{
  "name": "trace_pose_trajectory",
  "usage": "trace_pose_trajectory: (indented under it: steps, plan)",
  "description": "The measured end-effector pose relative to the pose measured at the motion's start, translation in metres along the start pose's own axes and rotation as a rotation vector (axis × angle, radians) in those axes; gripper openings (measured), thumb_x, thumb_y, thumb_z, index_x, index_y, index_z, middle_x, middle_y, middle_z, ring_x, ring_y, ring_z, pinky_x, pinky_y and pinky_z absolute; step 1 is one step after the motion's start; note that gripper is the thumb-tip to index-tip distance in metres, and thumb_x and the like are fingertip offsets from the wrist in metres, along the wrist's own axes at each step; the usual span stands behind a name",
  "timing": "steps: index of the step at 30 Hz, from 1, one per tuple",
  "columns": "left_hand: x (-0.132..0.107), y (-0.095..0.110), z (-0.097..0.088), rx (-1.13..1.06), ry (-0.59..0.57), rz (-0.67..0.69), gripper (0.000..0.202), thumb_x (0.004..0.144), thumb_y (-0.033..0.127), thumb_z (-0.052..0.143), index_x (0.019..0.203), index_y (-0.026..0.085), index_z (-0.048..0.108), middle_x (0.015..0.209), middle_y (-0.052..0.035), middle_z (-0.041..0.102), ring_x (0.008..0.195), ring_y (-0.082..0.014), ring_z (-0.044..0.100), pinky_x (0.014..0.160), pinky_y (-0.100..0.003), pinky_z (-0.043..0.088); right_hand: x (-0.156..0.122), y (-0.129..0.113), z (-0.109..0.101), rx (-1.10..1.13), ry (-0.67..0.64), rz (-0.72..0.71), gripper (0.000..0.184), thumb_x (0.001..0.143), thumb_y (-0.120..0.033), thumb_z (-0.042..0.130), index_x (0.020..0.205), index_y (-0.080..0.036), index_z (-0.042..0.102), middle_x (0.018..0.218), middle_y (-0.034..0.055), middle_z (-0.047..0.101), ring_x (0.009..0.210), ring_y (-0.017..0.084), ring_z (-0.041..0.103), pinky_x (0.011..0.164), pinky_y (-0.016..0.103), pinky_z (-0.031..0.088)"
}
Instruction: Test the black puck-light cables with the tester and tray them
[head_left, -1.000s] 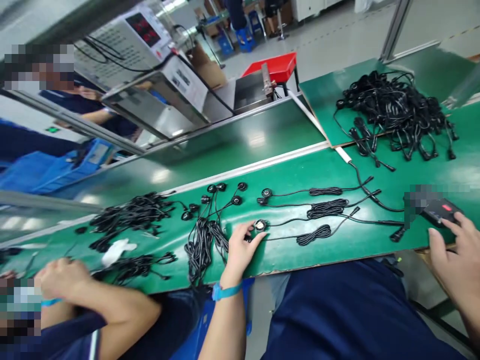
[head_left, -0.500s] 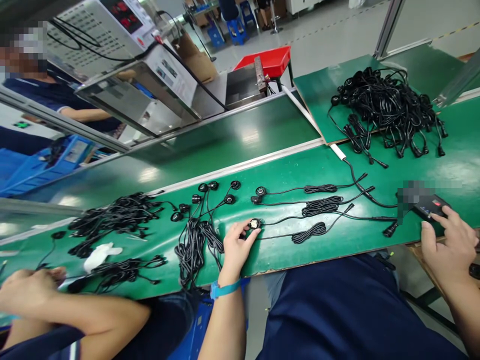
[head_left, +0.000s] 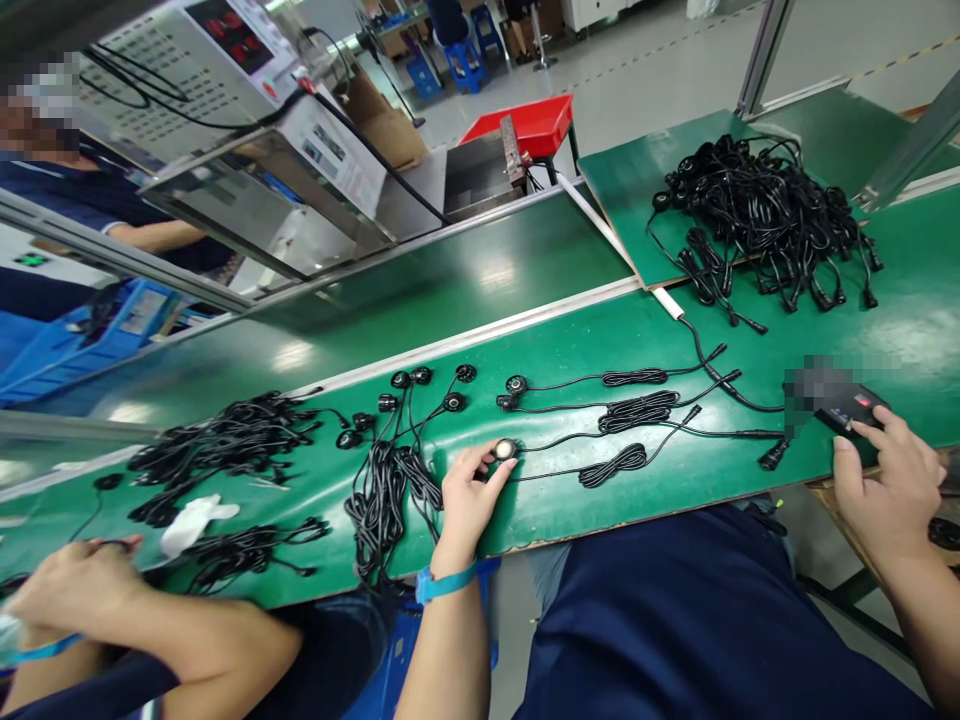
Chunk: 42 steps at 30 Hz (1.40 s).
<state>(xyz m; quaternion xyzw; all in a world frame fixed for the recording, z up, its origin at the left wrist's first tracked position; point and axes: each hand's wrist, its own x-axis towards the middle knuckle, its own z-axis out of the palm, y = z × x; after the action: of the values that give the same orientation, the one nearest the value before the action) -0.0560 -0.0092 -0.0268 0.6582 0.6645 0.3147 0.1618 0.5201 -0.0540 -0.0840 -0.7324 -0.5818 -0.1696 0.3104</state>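
Note:
My left hand (head_left: pixel 469 490), with a blue band at the wrist, pinches a small round lamp head (head_left: pixel 507 450) on a black cable. The lamp's face looks pale and bright. Its cable runs right to a coiled bundle (head_left: pixel 637 412) on the green bench. At the far right, my right hand (head_left: pixel 889 475) reaches to a black box (head_left: pixel 862 402) with a red switch. One fingertip touches the box's front edge, and the thumb stands apart. Part of the box is blurred out. Two more cabled heads (head_left: pixel 516 385) lie just beyond my left hand.
Left of my hand lie several cabled heads and coils (head_left: pixel 382 500), then a larger cable pile (head_left: pixel 217 440). A co-worker's hands (head_left: pixel 82 585) are at the bench's left. A big cable heap (head_left: pixel 757 215) sits on a raised green board (head_left: pixel 622 165). Behind stands a metal-framed machine (head_left: pixel 330 150).
The lamp's face in my left hand has turned from a patterned cream to an even, brighter glow. Both my hands keep their places; the view has shifted slightly.

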Motion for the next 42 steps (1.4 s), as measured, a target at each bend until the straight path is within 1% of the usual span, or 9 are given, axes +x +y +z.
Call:
trace_pose_trajectory:
  steps: [7,11,14,21,24,28,31,38,42]
  plan:
    - [0.003,0.009,-0.004,0.041,0.016,0.065,0.037,0.088,0.047,0.074,0.114,0.020,0.071,0.098,-0.0052,0.067,0.083,-0.0204,0.060,0.082,-0.035,0.052,0.000,-0.002,0.003,-0.020,0.003,-0.001,0.042,0.093,-0.053,0.051,0.114,-0.021,0.066,0.140,0.0139,0.062,0.123,0.032,0.061,0.100,0.043,0.046]
    - [0.006,0.015,-0.002,0.059,0.055,0.142,0.021,0.097,0.040,0.065,0.103,0.022,0.073,0.100,-0.0065,0.068,0.095,-0.0221,0.063,0.089,-0.037,0.051,-0.005,0.002,0.009,-0.022,0.015,0.010,0.041,0.094,-0.053,0.048,0.113,-0.021,0.066,0.141,0.0141,0.061,0.124,0.032,0.060,0.101,0.043,0.045]
    - [0.008,0.017,0.000,0.075,0.066,0.176,0.019,0.099,0.037,0.062,0.100,0.022,0.073,0.098,-0.0065,0.069,0.096,-0.0221,0.065,0.089,-0.038,0.052,-0.007,0.003,0.011,-0.024,0.019,0.013,0.038,0.094,-0.048,0.049,0.115,-0.021,0.066,0.140,0.0156,0.061,0.125,0.031,0.060,0.103,0.044,0.044]
    - [0.011,0.026,0.004,0.101,0.147,0.151,0.021,0.100,0.034,0.058,0.088,0.021,0.068,0.095,-0.0065,0.070,0.096,-0.0228,0.067,0.088,-0.038,0.053,-0.007,-0.002,0.012,-0.023,0.040,-0.007,0.037,0.097,-0.044,0.048,0.117,-0.019,0.064,0.141,0.0167,0.060,0.129,0.029,0.057,0.107,0.042,0.042]
    - [0.008,0.026,0.002,0.124,0.197,0.112,0.020,0.100,0.034,0.055,0.092,0.021,0.067,0.097,-0.0070,0.072,0.096,-0.0231,0.069,0.090,-0.038,0.054,-0.007,-0.009,0.007,-0.002,0.047,-0.008,0.038,0.098,-0.044,0.046,0.116,-0.017,0.065,0.141,0.0177,0.060,0.129,0.028,0.056,0.108,0.041,0.040]
    - [0.010,0.021,-0.003,0.148,0.243,0.019,0.021,0.100,0.038,0.055,0.100,0.021,0.068,0.100,-0.0075,0.076,0.093,-0.0238,0.072,0.088,-0.038,0.054,-0.006,-0.020,0.000,-0.019,-0.074,0.090,0.040,0.099,-0.045,0.043,0.116,-0.016,0.065,0.142,0.0187,0.059,0.130,0.027,0.054,0.111,0.038,0.037]
    - [0.028,0.023,-0.006,0.134,0.271,0.010,0.025,0.099,0.042,0.057,0.101,0.020,0.068,0.099,-0.0077,0.076,0.090,-0.0234,0.072,0.083,-0.036,0.055,-0.006,-0.022,-0.002,-0.017,-0.108,0.114,0.042,0.100,-0.045,0.041,0.117,-0.015,0.065,0.144,0.0188,0.057,0.133,0.025,0.051,0.113,0.037,0.035]
    - [0.102,0.043,0.010,0.235,0.231,0.039,0.023,0.095,0.038,0.054,0.092,0.018,0.065,0.081,-0.0061,0.071,0.071,-0.0213,0.066,0.073,-0.033,0.050,-0.009,-0.015,0.002,0.009,-0.004,0.021,0.036,0.100,-0.040,0.047,0.118,-0.016,0.066,0.146,0.0158,0.058,0.131,0.026,0.054,0.112,0.036,0.038]
    - [0.103,0.036,0.015,0.402,0.157,0.068,0.019,0.093,0.034,0.052,0.087,0.019,0.063,0.067,-0.0039,0.062,0.065,-0.0218,0.060,0.067,-0.032,0.042,-0.008,-0.017,0.003,0.026,0.090,-0.031,0.029,0.097,-0.036,0.053,0.117,-0.020,0.067,0.144,0.0118,0.061,0.126,0.026,0.060,0.107,0.038,0.043]
